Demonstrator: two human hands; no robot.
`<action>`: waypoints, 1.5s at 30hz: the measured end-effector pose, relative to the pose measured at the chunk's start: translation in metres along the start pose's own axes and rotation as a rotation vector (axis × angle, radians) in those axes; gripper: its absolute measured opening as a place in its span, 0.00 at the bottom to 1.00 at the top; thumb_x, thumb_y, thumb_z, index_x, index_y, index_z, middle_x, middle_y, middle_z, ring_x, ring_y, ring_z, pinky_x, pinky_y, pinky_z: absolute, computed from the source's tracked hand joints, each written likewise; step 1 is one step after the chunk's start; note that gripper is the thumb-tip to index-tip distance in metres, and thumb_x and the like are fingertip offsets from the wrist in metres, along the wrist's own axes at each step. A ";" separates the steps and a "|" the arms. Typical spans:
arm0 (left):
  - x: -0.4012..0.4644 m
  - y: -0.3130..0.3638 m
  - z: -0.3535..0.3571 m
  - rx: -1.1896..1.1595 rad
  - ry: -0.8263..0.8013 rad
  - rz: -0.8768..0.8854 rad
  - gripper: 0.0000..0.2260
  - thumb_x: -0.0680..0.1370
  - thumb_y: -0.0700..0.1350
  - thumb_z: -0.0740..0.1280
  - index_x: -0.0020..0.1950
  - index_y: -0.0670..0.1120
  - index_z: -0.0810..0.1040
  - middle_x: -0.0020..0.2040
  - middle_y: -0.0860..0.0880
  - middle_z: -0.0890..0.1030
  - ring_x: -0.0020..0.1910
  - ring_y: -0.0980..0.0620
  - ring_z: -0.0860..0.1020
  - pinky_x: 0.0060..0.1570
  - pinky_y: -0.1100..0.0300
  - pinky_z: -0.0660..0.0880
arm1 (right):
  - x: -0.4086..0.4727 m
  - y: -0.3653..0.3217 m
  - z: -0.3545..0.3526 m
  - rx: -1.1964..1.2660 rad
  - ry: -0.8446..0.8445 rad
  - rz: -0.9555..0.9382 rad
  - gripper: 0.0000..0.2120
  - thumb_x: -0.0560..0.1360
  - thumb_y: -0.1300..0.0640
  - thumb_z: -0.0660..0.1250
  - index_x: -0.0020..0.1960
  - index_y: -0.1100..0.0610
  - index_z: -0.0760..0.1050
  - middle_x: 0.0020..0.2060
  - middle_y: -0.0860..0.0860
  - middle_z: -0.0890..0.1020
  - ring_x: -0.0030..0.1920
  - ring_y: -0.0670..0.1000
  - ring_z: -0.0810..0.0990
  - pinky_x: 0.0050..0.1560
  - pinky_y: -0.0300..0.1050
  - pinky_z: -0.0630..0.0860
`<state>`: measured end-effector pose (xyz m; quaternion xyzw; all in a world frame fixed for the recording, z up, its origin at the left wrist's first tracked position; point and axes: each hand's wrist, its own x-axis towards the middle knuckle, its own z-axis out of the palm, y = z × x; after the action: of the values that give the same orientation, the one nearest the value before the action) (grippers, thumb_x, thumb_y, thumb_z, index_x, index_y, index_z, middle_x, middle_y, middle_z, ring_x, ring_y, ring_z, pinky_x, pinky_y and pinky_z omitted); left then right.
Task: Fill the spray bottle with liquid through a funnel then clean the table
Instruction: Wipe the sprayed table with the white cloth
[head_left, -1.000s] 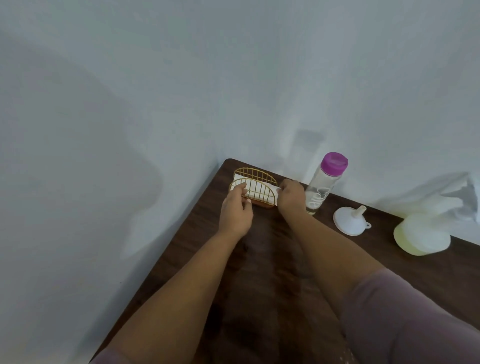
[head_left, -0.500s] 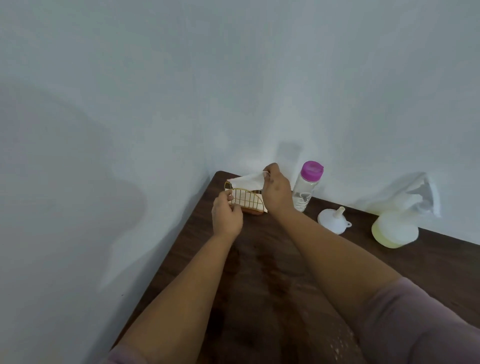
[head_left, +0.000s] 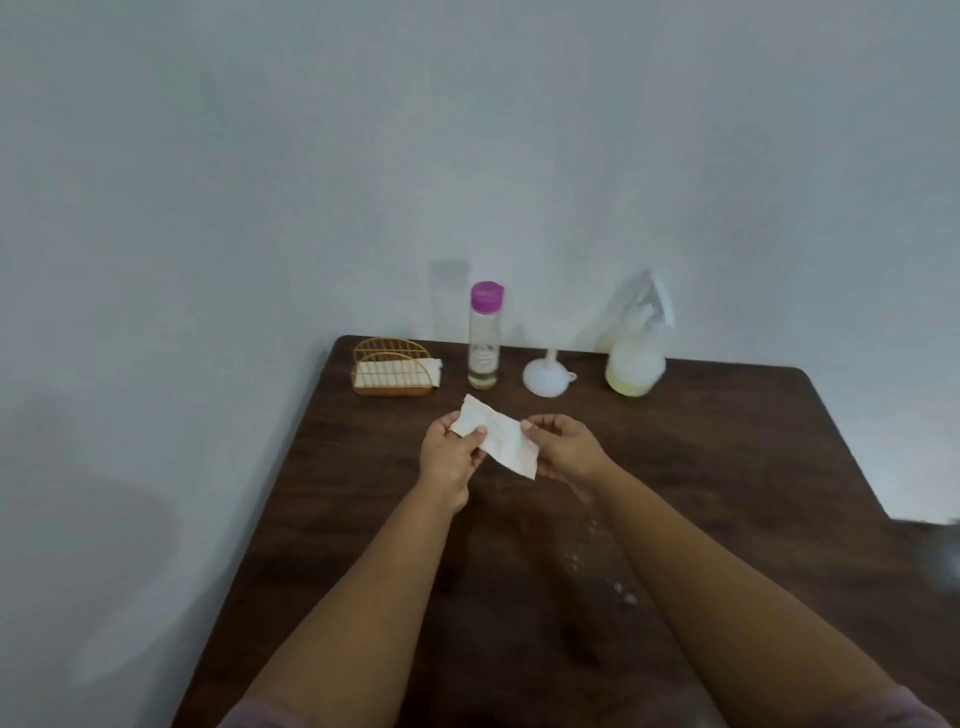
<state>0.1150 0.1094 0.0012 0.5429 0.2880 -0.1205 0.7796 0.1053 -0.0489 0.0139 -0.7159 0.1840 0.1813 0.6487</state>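
Note:
A white paper napkin (head_left: 500, 439) is stretched between my two hands above the middle of the dark wooden table (head_left: 727, 467). My left hand (head_left: 451, 453) pinches its left end and my right hand (head_left: 566, 448) pinches its right end. The spray bottle (head_left: 637, 358), with pale yellow liquid and a white trigger head, stands at the back by the wall. A white funnel (head_left: 545, 375) sits upside down to its left. Further left stands a clear bottle with a purple cap (head_left: 484, 338), nearly empty.
A gold wire napkin holder (head_left: 392, 371) with more white napkins stands in the back left corner. Small wet droplets (head_left: 597, 561) speckle the table under my right forearm. Pale walls close off the back and left edges.
My right hand pulled a napkin out of the holder. Both hands came back toward me and now hold it between them. The view swung right and level.

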 end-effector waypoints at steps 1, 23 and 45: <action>-0.009 -0.013 0.008 0.120 -0.051 0.017 0.19 0.76 0.34 0.70 0.64 0.48 0.72 0.59 0.46 0.78 0.55 0.49 0.79 0.48 0.55 0.80 | -0.011 0.011 -0.017 -0.094 -0.011 -0.004 0.21 0.73 0.49 0.72 0.63 0.56 0.73 0.57 0.52 0.79 0.55 0.51 0.80 0.53 0.48 0.81; -0.092 -0.155 0.016 0.829 0.096 0.254 0.31 0.77 0.45 0.70 0.76 0.48 0.60 0.61 0.51 0.77 0.56 0.53 0.77 0.60 0.55 0.74 | -0.084 0.159 -0.116 -0.968 0.110 0.030 0.31 0.82 0.49 0.54 0.78 0.63 0.48 0.77 0.62 0.47 0.78 0.60 0.48 0.75 0.51 0.52; -0.047 -0.128 -0.037 0.839 0.203 0.487 0.17 0.76 0.39 0.69 0.64 0.45 0.73 0.53 0.50 0.80 0.49 0.54 0.79 0.56 0.56 0.75 | -0.103 0.183 -0.019 -1.379 -0.295 -0.517 0.44 0.74 0.29 0.35 0.78 0.59 0.40 0.78 0.57 0.42 0.76 0.53 0.34 0.73 0.51 0.31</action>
<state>0.0016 0.0888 -0.0800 0.8704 0.1540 0.0132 0.4674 -0.0752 -0.0813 -0.0910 -0.9486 -0.2343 0.1915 0.0928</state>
